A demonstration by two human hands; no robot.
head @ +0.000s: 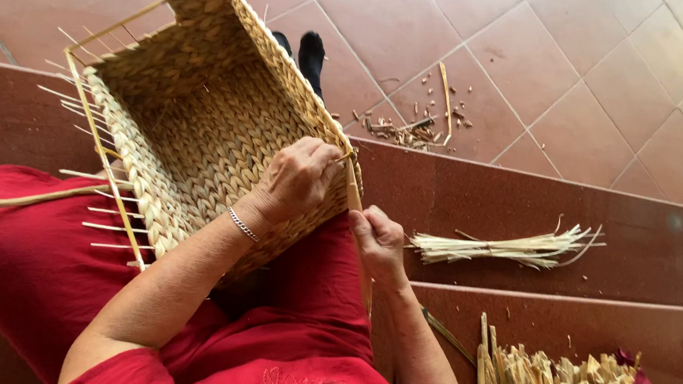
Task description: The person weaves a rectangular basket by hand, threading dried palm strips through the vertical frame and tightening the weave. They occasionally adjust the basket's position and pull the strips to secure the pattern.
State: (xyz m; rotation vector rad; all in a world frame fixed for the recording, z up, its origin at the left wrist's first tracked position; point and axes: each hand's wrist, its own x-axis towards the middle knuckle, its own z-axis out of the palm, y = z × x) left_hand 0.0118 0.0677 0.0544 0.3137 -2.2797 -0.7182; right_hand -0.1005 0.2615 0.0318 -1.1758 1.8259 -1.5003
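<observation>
With the left hand [300, 175] pinching the basket [204, 122] rim, the right hand [379, 242] should grip the strand [353, 195] tight and pull it snug.

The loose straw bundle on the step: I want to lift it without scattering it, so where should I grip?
Grip the straw bundle at its tight left end, from above. There the strands are gathered; the right end fans out loosely.

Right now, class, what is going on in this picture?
A person in red clothing sits on dark red steps with a rectangular woven straw basket on their lap. The left hand grips the basket's rim; the right hand holds a pale straw strand there. A loose straw bundle lies on the step.
</observation>
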